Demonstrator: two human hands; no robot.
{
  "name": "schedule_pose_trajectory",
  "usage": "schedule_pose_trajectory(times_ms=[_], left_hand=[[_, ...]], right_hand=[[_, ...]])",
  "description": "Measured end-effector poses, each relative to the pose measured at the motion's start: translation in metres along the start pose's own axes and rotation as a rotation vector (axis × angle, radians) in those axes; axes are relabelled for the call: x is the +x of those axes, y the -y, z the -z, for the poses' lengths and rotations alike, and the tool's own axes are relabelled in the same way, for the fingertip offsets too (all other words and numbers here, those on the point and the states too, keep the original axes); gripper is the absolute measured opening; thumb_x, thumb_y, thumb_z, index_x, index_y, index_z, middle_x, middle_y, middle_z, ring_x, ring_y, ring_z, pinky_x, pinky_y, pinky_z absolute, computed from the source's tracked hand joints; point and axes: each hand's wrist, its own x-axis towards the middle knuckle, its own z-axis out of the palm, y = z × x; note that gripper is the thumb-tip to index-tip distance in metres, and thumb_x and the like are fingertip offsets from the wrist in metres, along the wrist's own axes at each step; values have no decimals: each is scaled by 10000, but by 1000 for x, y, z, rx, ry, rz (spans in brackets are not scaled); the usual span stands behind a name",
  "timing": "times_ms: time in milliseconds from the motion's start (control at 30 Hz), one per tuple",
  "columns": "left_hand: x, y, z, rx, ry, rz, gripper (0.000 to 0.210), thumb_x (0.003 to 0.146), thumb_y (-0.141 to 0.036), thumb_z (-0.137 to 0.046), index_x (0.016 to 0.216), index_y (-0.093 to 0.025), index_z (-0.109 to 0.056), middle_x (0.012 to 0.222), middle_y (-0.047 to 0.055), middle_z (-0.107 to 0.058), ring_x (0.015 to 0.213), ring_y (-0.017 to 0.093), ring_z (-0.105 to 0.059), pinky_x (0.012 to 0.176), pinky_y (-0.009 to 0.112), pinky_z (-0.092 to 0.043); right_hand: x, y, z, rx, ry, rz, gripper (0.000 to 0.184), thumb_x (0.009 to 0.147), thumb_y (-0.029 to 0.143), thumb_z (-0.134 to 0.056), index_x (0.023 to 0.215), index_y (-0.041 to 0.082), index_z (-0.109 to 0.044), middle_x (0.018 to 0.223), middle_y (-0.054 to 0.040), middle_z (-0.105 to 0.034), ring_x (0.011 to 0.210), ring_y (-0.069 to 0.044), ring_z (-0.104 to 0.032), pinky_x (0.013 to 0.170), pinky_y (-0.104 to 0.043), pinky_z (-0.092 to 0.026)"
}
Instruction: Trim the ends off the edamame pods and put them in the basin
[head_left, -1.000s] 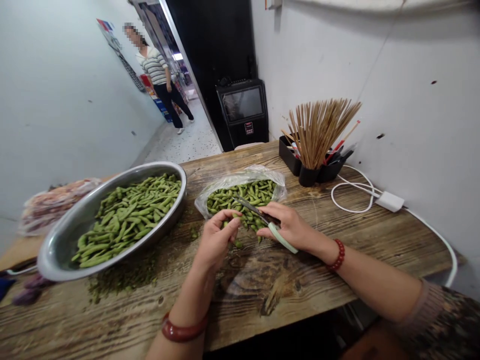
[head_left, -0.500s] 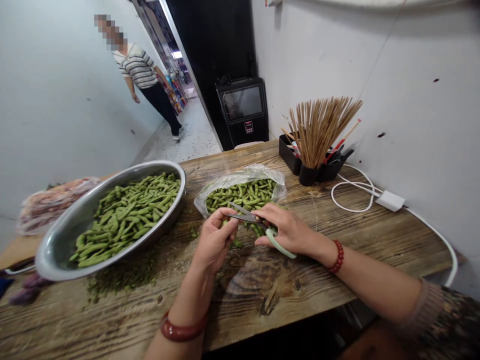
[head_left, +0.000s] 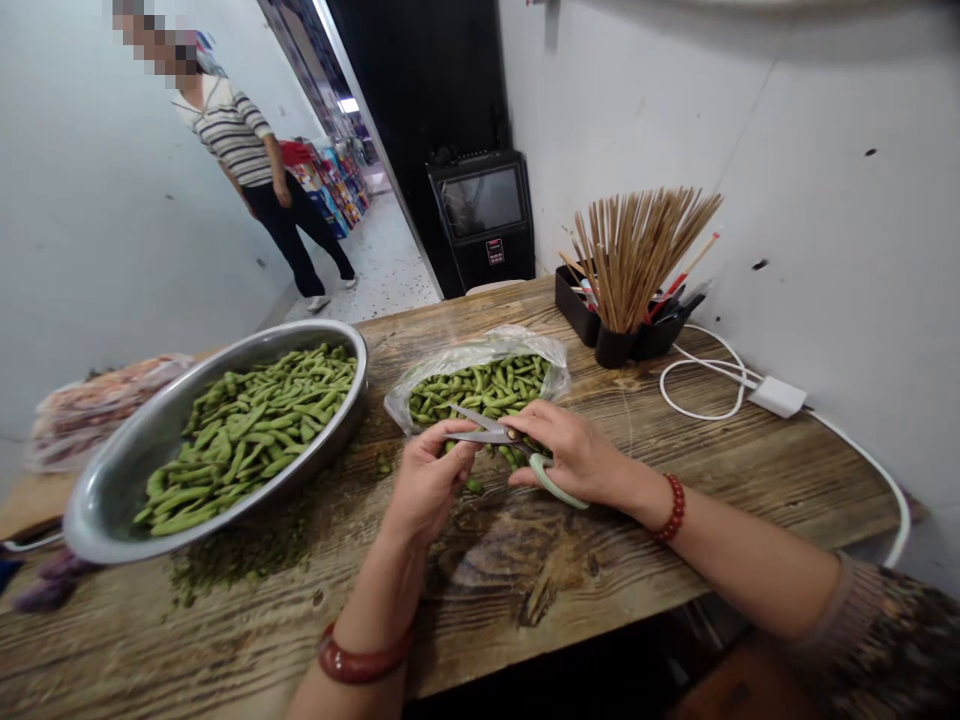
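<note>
My right hand (head_left: pixel 574 455) grips a pair of scissors (head_left: pixel 491 432) with pale green handles, its blades parted and pointing left. My left hand (head_left: pixel 431 475) is closed in a pinch right at the blades; whatever lies between its fingers is hidden. Just beyond both hands, a clear plastic bag (head_left: pixel 555 352) lies open, filled with green edamame pods (head_left: pixel 484 385). A few pods lie loose on the wood under the hands. To the left stands a large metal basin (head_left: pixel 101 520), partly filled with more pods.
Small green trimmings (head_left: pixel 240 555) lie on the wooden table (head_left: pixel 360 640) below the basin. A black holder (head_left: pixel 615 348) with many wooden skewers stands at the back right, near a white cable and adapter (head_left: pixel 778 397). A person (head_left: pixel 240 140) in a striped top is by the doorway.
The person in the striped top has stepped nearer and to the left. The scissor blades look slightly wider apart. My hands stay in nearly the same place.
</note>
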Motion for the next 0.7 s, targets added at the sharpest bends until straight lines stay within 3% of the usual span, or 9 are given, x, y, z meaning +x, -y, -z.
schedule_pose_trajectory(times_ms=[500, 700], left_hand=[[-1, 1, 1, -1, 44, -27, 158, 666, -226, -752, 787, -149, -688, 512, -48, -476, 442, 38, -340, 425, 169, -234], [-1, -7, 0, -91, 68, 54, 187, 671, -227, -753, 804, -131, -662, 536, -47, -456, 433, 27, -332, 402, 149, -232]], right_hand=[[0, -2, -1, 76, 5, 26, 547, 763, 331, -722, 1248, 180, -519, 1002, -84, -582, 888, -199, -572, 781, -322, -491], [0, -4, -2, 110, -13, 23, 470, 782, 332, -702, 1201, 175, -556, 964, -76, -592, 837, -182, -570, 746, -299, -489]])
